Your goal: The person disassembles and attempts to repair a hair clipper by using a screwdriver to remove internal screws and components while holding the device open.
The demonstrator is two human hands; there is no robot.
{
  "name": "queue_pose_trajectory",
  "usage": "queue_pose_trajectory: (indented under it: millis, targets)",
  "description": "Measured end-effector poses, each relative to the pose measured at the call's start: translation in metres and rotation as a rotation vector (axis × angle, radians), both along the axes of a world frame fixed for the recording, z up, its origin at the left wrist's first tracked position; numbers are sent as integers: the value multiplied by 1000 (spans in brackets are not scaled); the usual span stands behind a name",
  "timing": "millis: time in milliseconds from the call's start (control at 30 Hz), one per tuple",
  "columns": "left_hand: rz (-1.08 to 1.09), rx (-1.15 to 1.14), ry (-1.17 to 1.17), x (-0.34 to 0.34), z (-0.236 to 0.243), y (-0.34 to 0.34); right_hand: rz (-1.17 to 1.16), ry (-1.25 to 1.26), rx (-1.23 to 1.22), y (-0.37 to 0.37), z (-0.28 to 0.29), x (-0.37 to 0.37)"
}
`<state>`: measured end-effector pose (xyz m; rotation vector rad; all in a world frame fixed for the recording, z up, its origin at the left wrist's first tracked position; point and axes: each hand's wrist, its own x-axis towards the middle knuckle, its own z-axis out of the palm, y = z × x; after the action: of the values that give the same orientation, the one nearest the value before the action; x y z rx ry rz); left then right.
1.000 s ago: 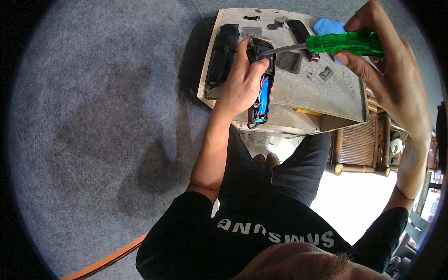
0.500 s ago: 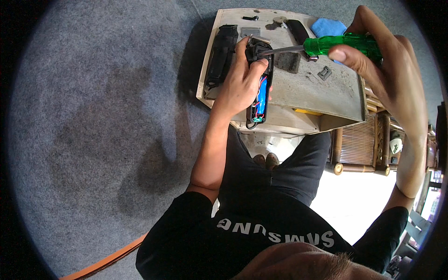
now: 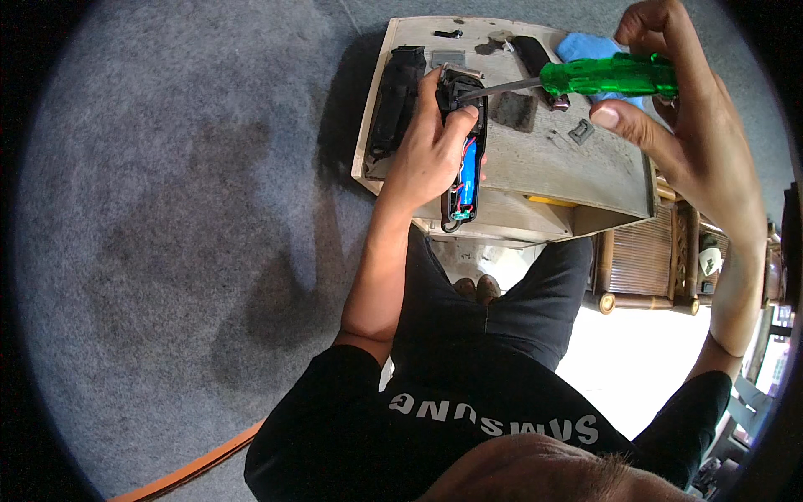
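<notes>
My left hand [image 3: 431, 151] grips an opened black hair clipper [image 3: 458, 112] with a metal blade at its top and a blue cylindrical battery [image 3: 467, 174] with thin wires in its lower half. My left thumb presses on the casing. My right hand [image 3: 686, 142] holds a screwdriver with a green handle [image 3: 606, 77], thumb below it and fingers curled behind and above. The screwdriver's metal shaft [image 3: 506, 88] slants into the clipper's upper part, just above my left thumb; the tip is hard to make out.
On the wooden box top [image 3: 585, 176] lie a long black casing [image 3: 395, 100], a dark oblong piece [image 3: 529, 57], a blue cloth [image 3: 585, 46], a dark square piece [image 3: 514, 111] and small grey parts [image 3: 580, 131]. Bamboo furniture [image 3: 644, 259] stands at right, grey carpet [image 3: 184, 251] at left.
The screwdriver's handle has shifted slightly left, with my right fingers and thumb changing position around it. My left hand and the clipper have barely moved.
</notes>
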<state>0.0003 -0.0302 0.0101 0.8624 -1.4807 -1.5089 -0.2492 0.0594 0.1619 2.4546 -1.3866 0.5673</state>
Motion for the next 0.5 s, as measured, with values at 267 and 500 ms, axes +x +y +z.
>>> queue_pose_trajectory:
  millis: [267,500]
  targets:
    - [7,-26,-5,0,4,2,0,-10,2,-2,-2,1]
    - [-34,-40,-28,0,3,2,-1,-3,-2,-2,-3,1]
